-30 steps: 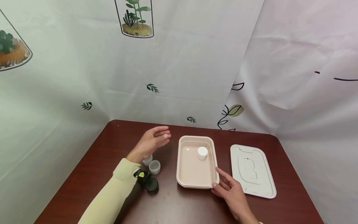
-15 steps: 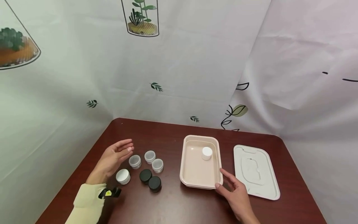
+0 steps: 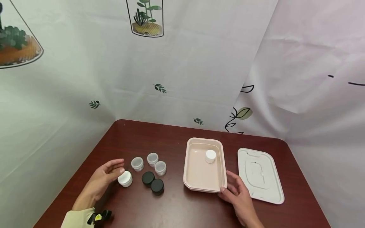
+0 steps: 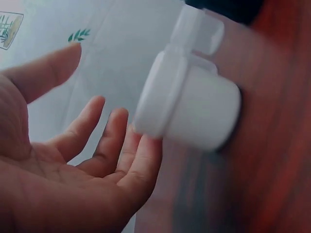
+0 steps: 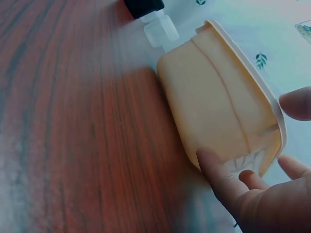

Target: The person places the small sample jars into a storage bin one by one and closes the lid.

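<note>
Left hand [image 3: 101,180] has moved toward the near left part of the worktop [image 3: 182,210] since the earlier frame, and is now just beside the outer white jar [image 3: 125,179]. Right hand [image 3: 240,200] remains at the near right corner of the beige tray [image 3: 199,174].

Left hand state: thumb and fingers stand apart, with no object gripped. Left wrist view: the fingertips lie beside the jar's lid; contact cannot be determined.

Right hand state: thumb and fingers are placed around the tray corner, holding it from two sides. Right wrist view: one fingertip overlaps the outer wall, and another lies at the rim.

Outer white jar: upright, leftmost of the group of small jars. Three translucent jars [image 3: 137,164] stand upright to its right and farther from the person. Two black-topped jars [image 3: 157,186] stand close together, nearer the person than the translucent jars.

Beige tray: flat on the worktop, right of the jar group. Inner white jar [image 3: 210,156]: upright inside the tray, toward its far right portion.

White lid [image 3: 260,175]: flat on the worktop, to the right of the tray.
</note>
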Tool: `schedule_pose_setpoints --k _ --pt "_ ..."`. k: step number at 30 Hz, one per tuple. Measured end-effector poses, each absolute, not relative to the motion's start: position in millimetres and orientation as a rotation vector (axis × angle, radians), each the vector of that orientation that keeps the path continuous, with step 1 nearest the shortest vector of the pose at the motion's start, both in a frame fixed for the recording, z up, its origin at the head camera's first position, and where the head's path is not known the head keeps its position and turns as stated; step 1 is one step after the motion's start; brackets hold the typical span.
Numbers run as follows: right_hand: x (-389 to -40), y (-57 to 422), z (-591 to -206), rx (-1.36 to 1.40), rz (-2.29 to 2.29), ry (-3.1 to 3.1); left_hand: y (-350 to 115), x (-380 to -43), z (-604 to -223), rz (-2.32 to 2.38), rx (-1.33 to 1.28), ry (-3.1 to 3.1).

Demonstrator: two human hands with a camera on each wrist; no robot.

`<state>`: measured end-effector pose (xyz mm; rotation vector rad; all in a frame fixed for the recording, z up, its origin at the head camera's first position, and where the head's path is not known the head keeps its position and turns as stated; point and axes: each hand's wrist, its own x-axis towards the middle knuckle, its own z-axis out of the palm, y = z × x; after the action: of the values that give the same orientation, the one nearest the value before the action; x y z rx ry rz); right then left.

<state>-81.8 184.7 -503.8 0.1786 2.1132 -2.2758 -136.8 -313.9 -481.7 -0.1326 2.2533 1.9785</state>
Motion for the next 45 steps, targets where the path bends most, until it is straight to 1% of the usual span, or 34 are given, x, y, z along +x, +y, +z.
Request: schedule_pose_setpoints --k 10,19,28,33,35,45 --pt "-85.7 182.3 -503.8 0.189 -2.348 1.963 -310.5 -121.5 -493.7 1.78 -0.209 2.285" --pt "-88.8 181.0 -501.9 0.229 -2.354 1.946 -311.9 -117.8 -499.9 1.802 -0.186 2.26" --pt "-89.3 181.4 -501.2 0.215 -2.369 1.946 -311.6 -119.3 -499.2 1.902 -0.228 2.242" --pt "-89.7 181.6 -501.3 0.225 -2.371 1.942 -309.6 -124.5 -490.2 2.046 -0.212 2.155" --pt "-89.4 181.9 -501.0 0.228 -2.373 1.944 -306.2 -128.3 -484.7 2.084 -0.169 2.139" --pt "-89.3 182.3 -498.7 0.259 -2.368 1.936 -267.1 -156.1 -457.3 2.047 0.067 2.102"
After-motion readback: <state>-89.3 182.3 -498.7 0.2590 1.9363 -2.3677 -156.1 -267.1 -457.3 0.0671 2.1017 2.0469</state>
